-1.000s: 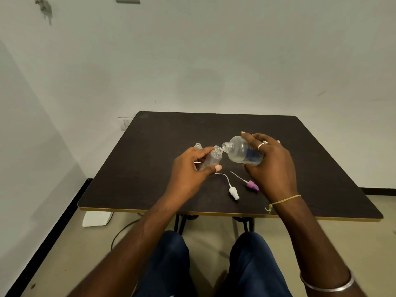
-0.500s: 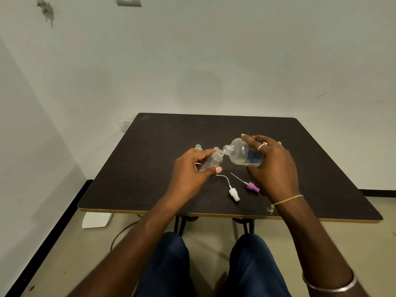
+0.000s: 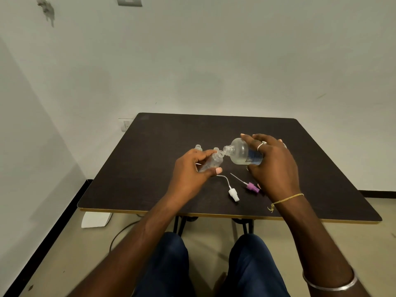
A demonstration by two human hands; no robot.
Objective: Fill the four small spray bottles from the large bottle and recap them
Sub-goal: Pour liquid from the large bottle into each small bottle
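- Nearest, two pump caps lie loose on the desk (image 3: 150, 189): a white cap (image 3: 233, 193) and a purple cap (image 3: 252, 187), set aside so the necks stay clear for filling.
- The left hand (image 3: 190, 170) grips a small spray bottle (image 3: 211, 162) tilted rightward, its mouth meeting the spout.
- The right hand (image 3: 272, 163) wraps the large bottle (image 3: 242, 154), tipped left to pour.
- Farther, two uncapped bottles (image 3: 198, 147) wait behind the left hand.
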